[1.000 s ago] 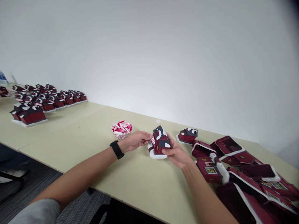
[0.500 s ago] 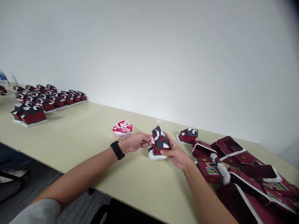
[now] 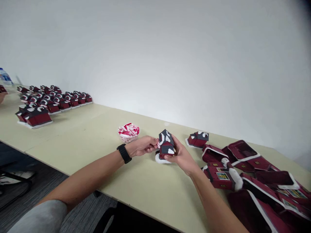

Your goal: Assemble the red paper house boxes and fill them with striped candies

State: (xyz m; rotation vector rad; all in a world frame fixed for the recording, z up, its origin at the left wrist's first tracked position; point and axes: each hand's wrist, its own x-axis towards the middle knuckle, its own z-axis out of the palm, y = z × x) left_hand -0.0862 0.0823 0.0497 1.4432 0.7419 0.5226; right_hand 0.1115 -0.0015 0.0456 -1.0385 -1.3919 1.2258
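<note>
A small dark red paper house box (image 3: 166, 146) with a black, snow-spotted roof stands on the beige table (image 3: 136, 181). My right hand (image 3: 181, 156) wraps round its right side and roof. My left hand (image 3: 143, 145), with a black watch on the wrist, pinches a red-and-white striped piece against the box's left side. A little bowl of red-and-white candies (image 3: 128, 132) sits just behind my left hand.
A finished house box (image 3: 198, 139) stands to the right. Several flat, unfolded red boxes (image 3: 245, 168) lie piled at the right edge. Rows of finished house boxes (image 3: 46, 103) fill the far left of the table. Another person's hand (image 3: 2, 96) shows at the left border.
The box's roof has gone from tilted open to closed and upright between my hands. The view has shifted slightly right and up.
</note>
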